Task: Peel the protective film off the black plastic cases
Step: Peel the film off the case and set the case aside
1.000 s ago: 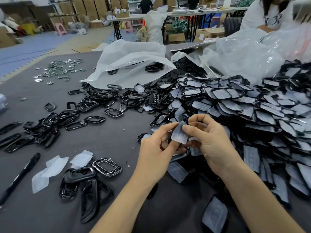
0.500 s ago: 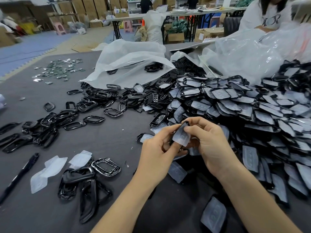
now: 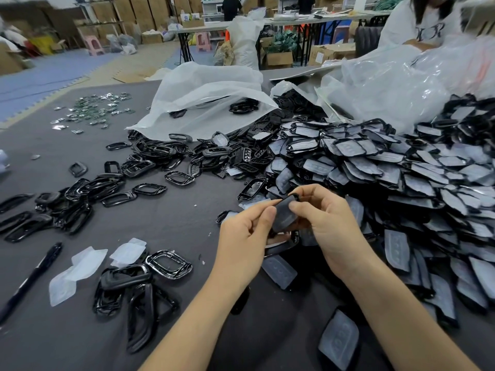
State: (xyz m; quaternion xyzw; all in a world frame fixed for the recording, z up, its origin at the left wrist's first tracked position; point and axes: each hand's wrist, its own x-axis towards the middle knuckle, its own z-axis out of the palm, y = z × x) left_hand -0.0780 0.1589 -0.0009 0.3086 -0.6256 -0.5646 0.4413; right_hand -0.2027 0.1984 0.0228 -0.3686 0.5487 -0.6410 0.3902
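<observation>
Two hands pinch one black case (image 3: 284, 218) between them, my left hand (image 3: 246, 236) on its left edge and my right hand (image 3: 329, 231) at its top corner, just before the big pile (image 3: 401, 183). Since a second ago the case has tilted and its pale face looks darker. I cannot tell whether the film is lifting yet.
</observation>
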